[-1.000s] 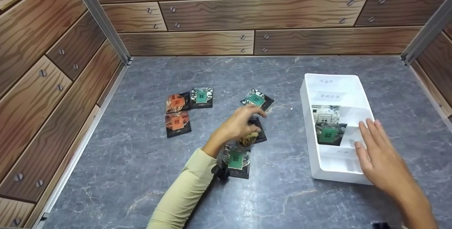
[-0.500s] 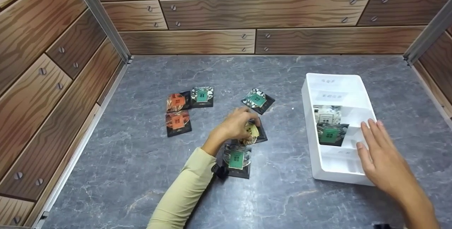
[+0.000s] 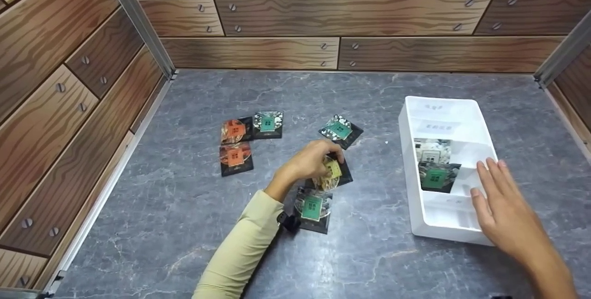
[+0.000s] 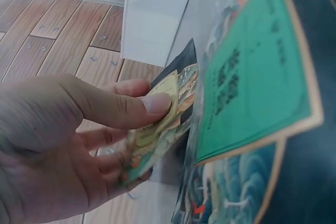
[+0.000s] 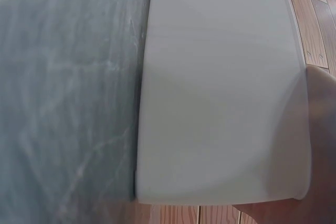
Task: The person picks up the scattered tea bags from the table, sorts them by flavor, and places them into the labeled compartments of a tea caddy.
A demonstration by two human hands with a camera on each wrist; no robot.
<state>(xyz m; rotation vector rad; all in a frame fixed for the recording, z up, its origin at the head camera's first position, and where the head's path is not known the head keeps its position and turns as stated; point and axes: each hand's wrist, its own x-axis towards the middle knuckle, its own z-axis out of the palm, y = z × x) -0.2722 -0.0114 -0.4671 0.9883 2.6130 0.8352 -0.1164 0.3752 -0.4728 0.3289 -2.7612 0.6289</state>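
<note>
The yellow packet (image 3: 330,181) lies to the left of the white box (image 3: 452,235), with a bare stretch of counter (image 3: 374,253) between them, and this sideways gap seems the relation that counts most. The left hand (image 3: 305,163) has the packet: the left wrist view shows the thumb laid on the yellow label and fingers behind, so the packet is pinched between them. It looks tipped there, one part raised toward the palm; whether any edge rests on the counter is hard to tell.

The packet is close to square. Its dark end faces right, so its longer axis appears to run roughly left to right, across the box, which stretches from near to far.

The right hand (image 3: 508,216) is well apart from the packet, at the box's near right side. Its fingers are straight, laid over the right rim, holding no packet. The left hand is plainly the nearer to the packet, the right to the box.

Just nearer than the yellow packet lies a green packet (image 3: 312,209); beyond it, a teal packet (image 3: 340,131) sits turned at a slant. Both are close enough that the pinching fingers might brush them. Farther left, two orange packets (image 3: 236,157) and another teal one are grouped together. Inside the box, a pale packet (image 3: 431,152) and a dark green one share the compartment just beyond the nearest, the green overlapping the pale.
</note>
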